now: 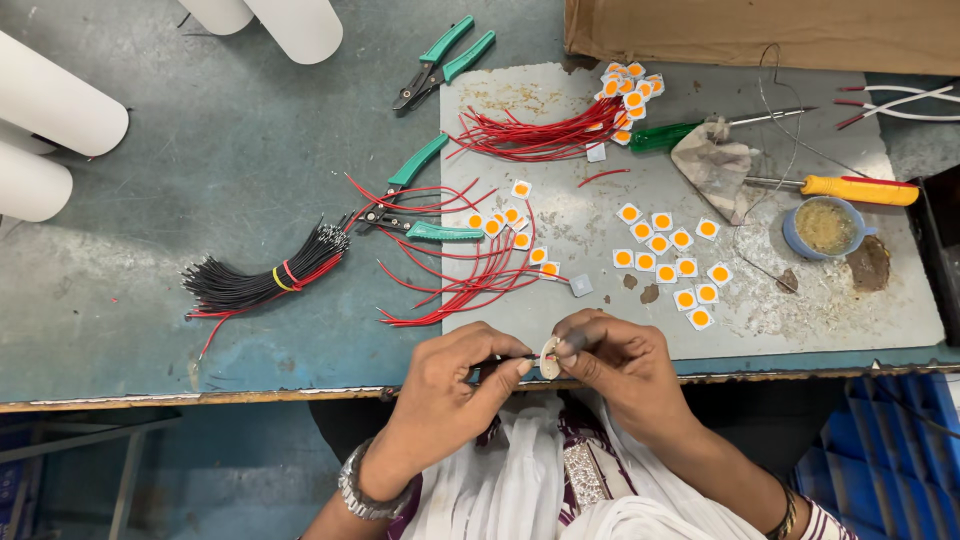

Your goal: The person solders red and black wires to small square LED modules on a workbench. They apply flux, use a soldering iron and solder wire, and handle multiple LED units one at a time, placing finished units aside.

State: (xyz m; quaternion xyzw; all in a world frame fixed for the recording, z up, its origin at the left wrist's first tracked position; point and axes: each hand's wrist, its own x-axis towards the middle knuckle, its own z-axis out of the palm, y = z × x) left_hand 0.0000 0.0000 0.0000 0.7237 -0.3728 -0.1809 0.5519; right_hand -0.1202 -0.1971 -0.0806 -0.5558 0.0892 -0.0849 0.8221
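At the bench's front edge my left hand (450, 385) pinches a thin dark wire end beside a small white round disc (549, 358). My right hand (618, 362) grips that disc between thumb and fingers, so the two hands meet at it. Just beyond them lie loose red wires (455, 285) with small square chips with orange centres (660, 245) scattered on a grey metal plate (850, 310). More red wires (540, 138) and a heap of chips (625, 88) lie farther back.
Green-handled cutters (420, 215) lie beside the wires, with another pair (440, 62) behind. A bundle of black and red wires (260, 280) lies left. A yellow-handled tool (855, 188), a green-handled tool (690, 130), a rag (715, 165), a blue pot (825, 228) and white tubes (55, 100) surround the plate.
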